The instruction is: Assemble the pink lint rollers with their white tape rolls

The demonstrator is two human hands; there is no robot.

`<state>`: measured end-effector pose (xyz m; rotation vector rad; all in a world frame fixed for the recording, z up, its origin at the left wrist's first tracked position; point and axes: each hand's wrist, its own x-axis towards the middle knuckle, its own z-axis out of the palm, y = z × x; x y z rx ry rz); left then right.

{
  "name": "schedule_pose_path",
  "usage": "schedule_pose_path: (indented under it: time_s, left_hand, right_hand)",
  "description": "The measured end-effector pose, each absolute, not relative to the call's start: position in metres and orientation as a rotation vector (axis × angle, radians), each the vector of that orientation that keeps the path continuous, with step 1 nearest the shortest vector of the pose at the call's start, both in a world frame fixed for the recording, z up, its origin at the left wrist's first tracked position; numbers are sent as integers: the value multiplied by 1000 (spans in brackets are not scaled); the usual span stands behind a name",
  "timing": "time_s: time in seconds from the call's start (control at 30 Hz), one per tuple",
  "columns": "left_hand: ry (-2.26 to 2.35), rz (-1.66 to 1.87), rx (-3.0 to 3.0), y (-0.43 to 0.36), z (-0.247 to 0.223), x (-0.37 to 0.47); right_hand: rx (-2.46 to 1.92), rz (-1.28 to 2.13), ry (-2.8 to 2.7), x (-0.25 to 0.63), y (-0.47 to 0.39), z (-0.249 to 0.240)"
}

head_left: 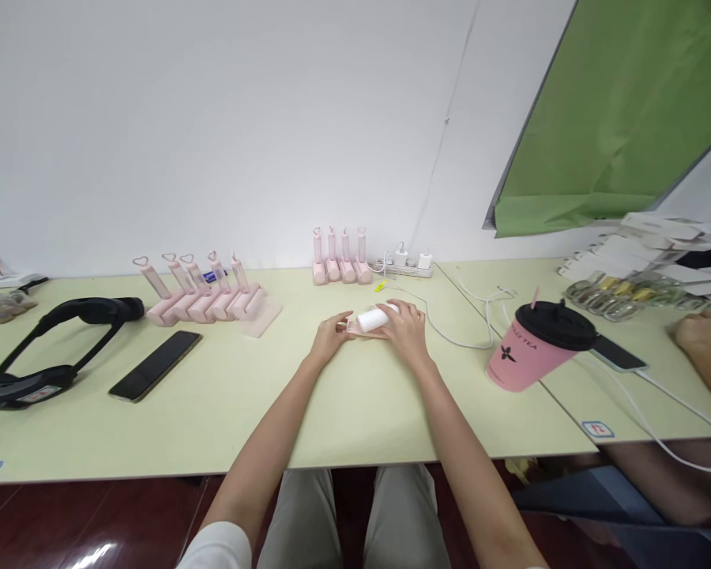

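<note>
A white cylinder (374, 318) lies on its side in the middle of the table, with my right hand (408, 328) closed over its right end. Beneath the cylinder is a flat pale pink piece (364, 331). My left hand (330, 333) pinches the left end of this pink piece between thumb and fingers. Part of the pink piece is hidden by my right hand. Several pink devices with upright clear-and-pink tubes (200, 300) stand in a row at the left, beside a thin pink sheet (262, 318). More such devices (347, 270) stand near the wall.
A black headset (59, 312) and a phone (154, 365) lie at the left. A pink cup (527, 348) is at the right, near white cables and a second phone (617, 352). Behind sits a power strip (411, 270). Another person's hand (705, 330) rests at the far right.
</note>
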<state>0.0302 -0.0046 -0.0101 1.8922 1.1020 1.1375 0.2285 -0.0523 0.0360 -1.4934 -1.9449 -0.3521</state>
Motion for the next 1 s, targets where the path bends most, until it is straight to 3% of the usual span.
schedule_pose_path:
  time_s: [0.37, 1.0]
  left_hand:
    - [1008, 1090, 2079, -12, -9, 37]
    - [951, 992, 2133, -17, 0, 34]
  right_hand:
    - [-1548, -385, -1974, 228, -50, 27]
    - [-1532, 73, -2005, 233, -36, 13]
